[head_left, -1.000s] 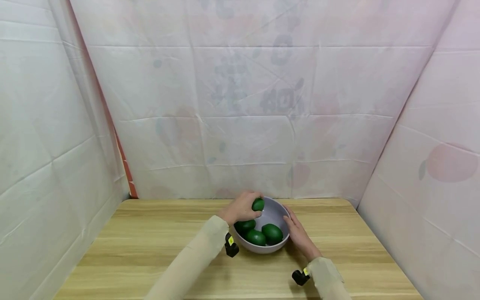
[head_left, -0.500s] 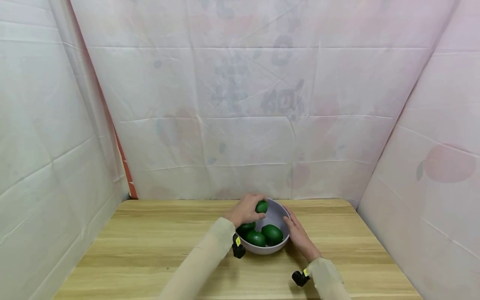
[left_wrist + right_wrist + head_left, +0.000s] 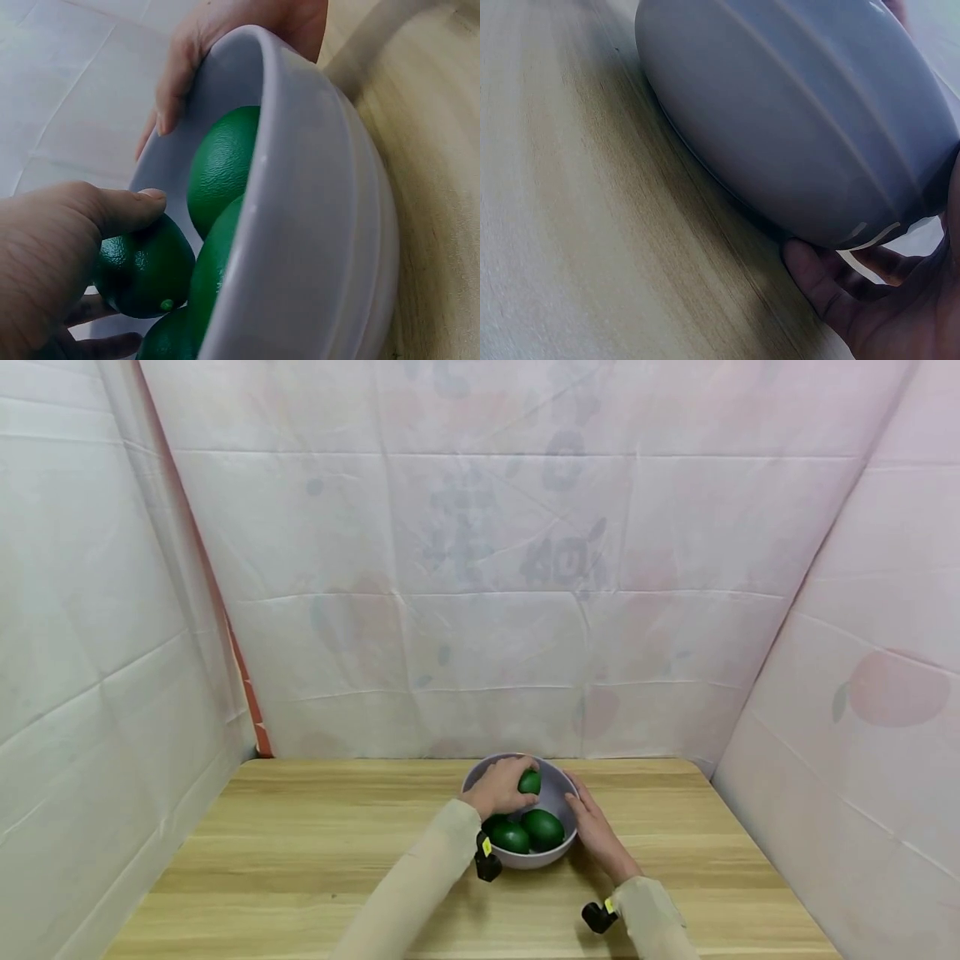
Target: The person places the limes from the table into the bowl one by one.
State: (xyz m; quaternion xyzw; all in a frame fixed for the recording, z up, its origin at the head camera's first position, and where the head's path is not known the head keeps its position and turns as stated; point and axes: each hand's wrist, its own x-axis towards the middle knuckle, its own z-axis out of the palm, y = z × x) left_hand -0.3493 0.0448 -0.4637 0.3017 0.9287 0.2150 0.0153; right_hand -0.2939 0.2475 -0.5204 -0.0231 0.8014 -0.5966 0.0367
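A pale grey-purple bowl (image 3: 553, 793) stands on the wooden table, with several dark green avocados (image 3: 543, 830) inside. My left hand (image 3: 501, 787) reaches over the bowl's left side and pinches one avocado (image 3: 144, 271) between thumb and fingers, low inside the bowl by the others. In the left wrist view that avocado seems to touch its neighbours, though I cannot tell for sure. My right hand (image 3: 597, 832) grips the bowl's right side, with a digit over the rim. Seen from the right wrist, other digits lie against the outer wall near the base.
The wooden table (image 3: 315, 860) runs out to both sides and in front of the bowl. Pale cloth sheets (image 3: 480, 635) hang close behind it and on both sides. A black wrist camera (image 3: 487, 858) sits on each sleeve.
My left hand has moved rightward and slightly down into the bowl with the avocado in its grip. My right hand stays on the bowl's side; the bowl has hardly shifted.
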